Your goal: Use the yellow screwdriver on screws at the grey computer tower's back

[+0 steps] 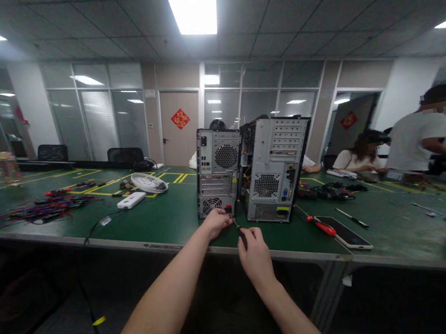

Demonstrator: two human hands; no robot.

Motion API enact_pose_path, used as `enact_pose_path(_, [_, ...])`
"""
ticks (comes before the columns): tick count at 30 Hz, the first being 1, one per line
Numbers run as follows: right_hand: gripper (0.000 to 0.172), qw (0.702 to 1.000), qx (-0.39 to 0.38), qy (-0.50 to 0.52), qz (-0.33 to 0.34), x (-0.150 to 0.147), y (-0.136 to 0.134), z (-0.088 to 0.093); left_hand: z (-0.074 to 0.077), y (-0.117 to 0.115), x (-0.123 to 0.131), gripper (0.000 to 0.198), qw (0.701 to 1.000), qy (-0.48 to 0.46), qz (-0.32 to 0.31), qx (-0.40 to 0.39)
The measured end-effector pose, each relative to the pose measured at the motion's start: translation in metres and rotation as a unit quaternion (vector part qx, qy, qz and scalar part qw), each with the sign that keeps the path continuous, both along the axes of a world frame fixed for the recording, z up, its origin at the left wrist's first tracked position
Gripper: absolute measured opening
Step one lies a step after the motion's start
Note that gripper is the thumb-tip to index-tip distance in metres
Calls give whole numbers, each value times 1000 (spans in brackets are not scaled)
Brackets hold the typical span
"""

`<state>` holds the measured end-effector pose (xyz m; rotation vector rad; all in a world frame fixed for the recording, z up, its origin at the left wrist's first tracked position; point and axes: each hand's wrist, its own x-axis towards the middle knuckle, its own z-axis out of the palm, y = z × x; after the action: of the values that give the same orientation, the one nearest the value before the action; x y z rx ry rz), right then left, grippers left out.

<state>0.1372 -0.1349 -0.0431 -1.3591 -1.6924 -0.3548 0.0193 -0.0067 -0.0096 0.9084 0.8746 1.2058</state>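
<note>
Two computer towers stand upright side by side on the green table, backs facing me: a left tower (217, 171) and a right tower (272, 167). My right hand (255, 253) is wrapped round the dark handle of a screwdriver (240, 231). Its shaft points up at the lower right corner of the left tower. At that same corner is my left hand (217, 222), its fingers pinched together beside the screwdriver's tip. Whatever is between those fingers is too small to name.
Right of the towers lie a red-handled screwdriver (322, 226), a phone (347, 233) and another screwdriver (353, 218). At left are a wire pile (44, 208), a white power strip (131, 200) and a white fan (149, 182). People sit and stand at right; hands show far left.
</note>
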Motion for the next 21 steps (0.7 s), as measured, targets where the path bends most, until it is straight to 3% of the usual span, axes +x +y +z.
enact_pose_path(21, [28,999,-33,-13,-21,-11,-1,4,4,-6,-1,53,999,-39,9,-7])
